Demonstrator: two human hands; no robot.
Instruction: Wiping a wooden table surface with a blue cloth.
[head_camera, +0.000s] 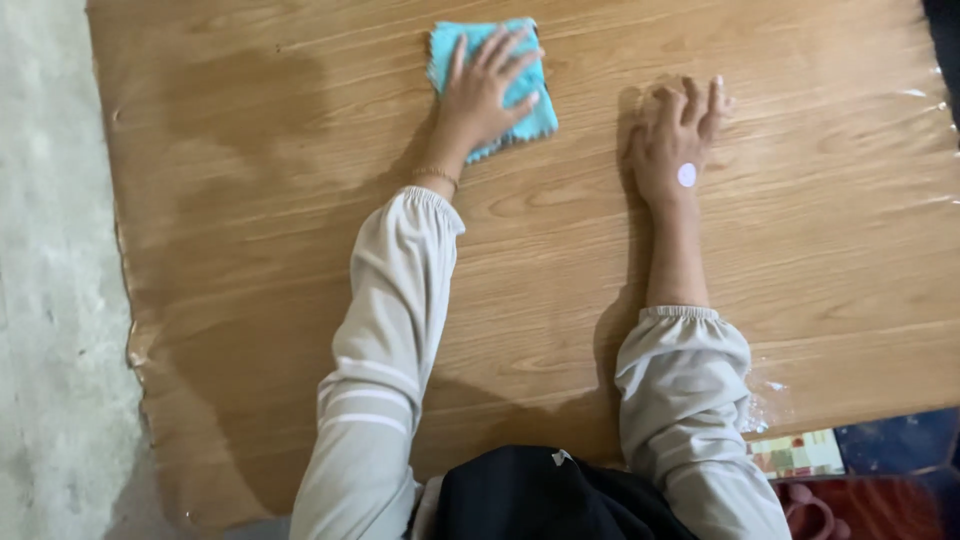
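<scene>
At the far left a strip of pale grey concrete floor (50, 300) is seen beside the wooden table (250, 250), whose top is covered by a clear plastic film that wrinkles along the left and right edges. A darker, damp-looking patch is seen on the left part of the tabletop. Further right, the left hand (485, 95) is laid flat on a folded turquoise cloth (530, 95) near the far edge of the table; its grip is fully opened, the fingers are spread over the cloth, and the cloth is pressed down under the palm rather than clasped. A thin bracelet (437, 175) is worn at that wrist, above a light beige sleeve (385, 340) with pale stripes. To the right of the cloth, apart from it, the right hand (680, 135) is rested palm down on the bare table, its fingers nearly straight and close together, nothing held. A small round white sticker (687, 174) is seen on the back of that hand. At the lower right corner, beyond the table edge, a patterned mat (800, 455) and a red object (860, 505) are partly shown.
</scene>
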